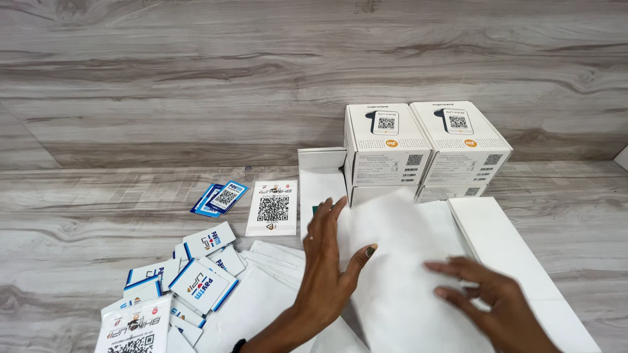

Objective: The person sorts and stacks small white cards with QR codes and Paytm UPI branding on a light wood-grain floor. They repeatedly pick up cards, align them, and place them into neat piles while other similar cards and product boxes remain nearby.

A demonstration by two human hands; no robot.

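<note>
scene: white sheet (399, 261) is flattened on grey wood-grain table (98, 216), just in front of two white boxes (425, 147).
l hand (327, 261): fingers spread, released, pressed flat on sheet's left edge.
r hand (487, 294): fingers extended, nothing gripped, laid on sheet's right side.
tip: palms best kept flat, sheet smoothed outward, w/o creasing; card pile (176, 287) kept apart.

Two white boxes (387, 145) (461, 142) stand side by side at the back. Blue-edged cards (196, 274) lie scattered on the grey wooden table (98, 196).

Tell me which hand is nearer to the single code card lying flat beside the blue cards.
Left. The left hand lies just right of the code card, its fingers level with it. The right hand rests farther right on the white sheet.
</note>
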